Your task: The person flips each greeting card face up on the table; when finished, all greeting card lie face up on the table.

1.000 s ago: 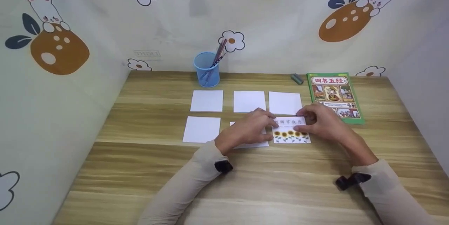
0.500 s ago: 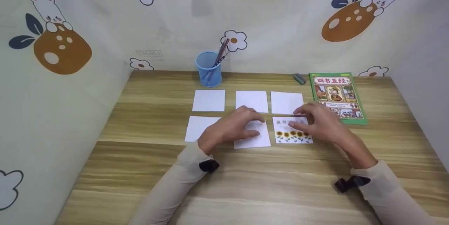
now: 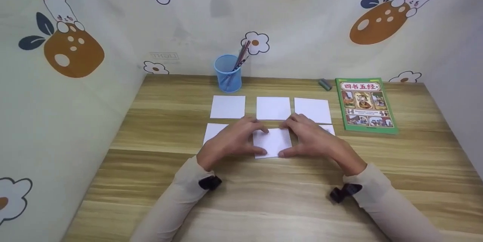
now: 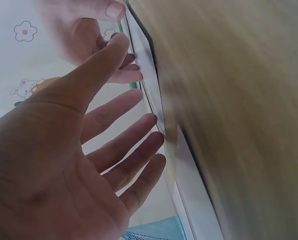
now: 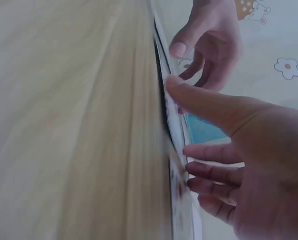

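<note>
A white square card (image 3: 272,142) lies in the middle of the front row on the table. At its left side, my left hand (image 3: 232,138) rests thumb and fingertips near the near and far corners. My right hand (image 3: 315,136) does the same at the right side. Both wrist views show the fingers of the left hand (image 4: 89,140) and right hand (image 5: 248,140) loosely extended and spread along the card edges. Mostly covered by my right hand is the sunflower-printed card (image 3: 329,128). Behind my left hand shows part of another white card (image 3: 213,132).
Three white cards form the back row: left (image 3: 228,107), middle (image 3: 273,108) and right (image 3: 312,110). A blue mesh pen cup (image 3: 228,77) with pencils stands behind them. A green-bordered book (image 3: 366,106) and a small dark green object (image 3: 325,84) lie at the back right.
My left hand has moved left off the printed card. The right hand has followed leftward from the printed card to the middle white card, and both hands now touch that card.
</note>
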Demonstrator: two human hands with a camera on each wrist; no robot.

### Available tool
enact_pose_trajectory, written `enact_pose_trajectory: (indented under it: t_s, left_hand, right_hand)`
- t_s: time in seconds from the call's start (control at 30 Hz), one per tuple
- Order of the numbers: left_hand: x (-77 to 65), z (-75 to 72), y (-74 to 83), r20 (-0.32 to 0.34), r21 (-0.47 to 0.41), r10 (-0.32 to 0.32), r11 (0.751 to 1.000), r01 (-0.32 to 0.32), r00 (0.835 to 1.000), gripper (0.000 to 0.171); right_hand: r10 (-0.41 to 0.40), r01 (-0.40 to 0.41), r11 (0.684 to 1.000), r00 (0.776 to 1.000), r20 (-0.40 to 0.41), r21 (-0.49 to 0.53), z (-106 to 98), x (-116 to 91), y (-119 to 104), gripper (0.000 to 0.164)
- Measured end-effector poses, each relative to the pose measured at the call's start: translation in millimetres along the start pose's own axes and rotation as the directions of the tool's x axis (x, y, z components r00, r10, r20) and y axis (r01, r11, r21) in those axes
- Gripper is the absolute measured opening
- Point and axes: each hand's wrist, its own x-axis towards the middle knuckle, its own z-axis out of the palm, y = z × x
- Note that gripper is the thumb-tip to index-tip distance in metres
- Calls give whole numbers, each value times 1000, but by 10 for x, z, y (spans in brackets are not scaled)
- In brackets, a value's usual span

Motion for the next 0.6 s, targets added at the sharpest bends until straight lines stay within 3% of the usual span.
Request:
enact_pose_trajectory:
  t_s: [0.17,0.37,0.6]
  left_hand:
    - [-57,-2,-11,-1,-5,11,1000,-11,1000,70]
    - [-68,-15,4,21,-11,-6,1000,6,1000,75]
    - [-57,-8,-7,20,-31,0,1000,1,1000,73]
  right_hand:
    - [9,-7,1000,998,56,-26,-20,29,-35,88]
    - [10,-11,1000,997,72,23,-29,66,4,90]
    - [15,-18,989,1000,20,149,-36,90,46,74]
